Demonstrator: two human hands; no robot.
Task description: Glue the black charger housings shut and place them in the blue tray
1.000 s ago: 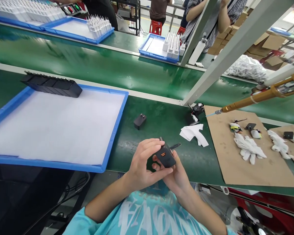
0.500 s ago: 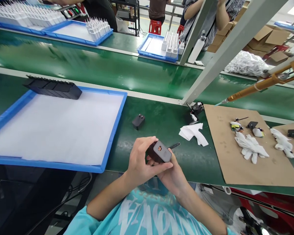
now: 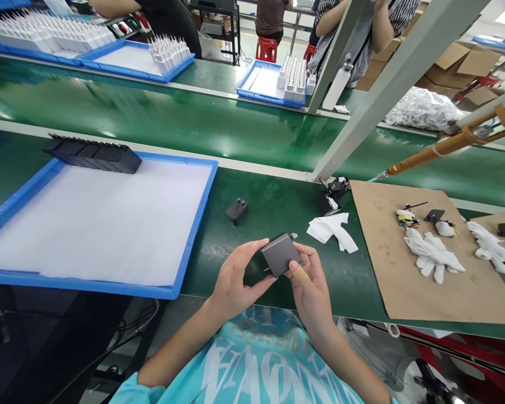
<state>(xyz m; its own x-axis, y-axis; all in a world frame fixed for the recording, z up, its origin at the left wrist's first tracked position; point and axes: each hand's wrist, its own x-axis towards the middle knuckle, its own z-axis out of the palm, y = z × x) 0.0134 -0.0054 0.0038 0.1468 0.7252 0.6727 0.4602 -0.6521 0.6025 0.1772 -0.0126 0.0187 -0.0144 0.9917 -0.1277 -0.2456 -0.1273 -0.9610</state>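
Observation:
Between my two hands is a dark grey power adapter (image 3: 281, 255), its broad flat side turned up and a small metal piece sticking out at its far right corner. My left hand (image 3: 235, 275) pinches its left side with thumb and forefinger. On the right side, my right hand (image 3: 313, 286) grips it, the thumb pressed on the flat face. A second black plug adapter (image 3: 237, 211) lies on the green bench beyond my left hand, two prongs pointing up. Crumpled white paper strips (image 3: 332, 231) lie to the right of my hands.
At left is a blue tray (image 3: 196, 224) with a row of black cases (image 3: 95, 154) at its back. Brown cardboard (image 3: 404, 286) at right bears white gloves (image 3: 433, 252) and small parts. An orange-brown hanging tool (image 3: 441, 145) and a slanted post (image 3: 362, 118) stand near; people work across the line.
The adapter has turned from showing its end with a port to showing its broad side. My right hand has come out from beneath to its right side.

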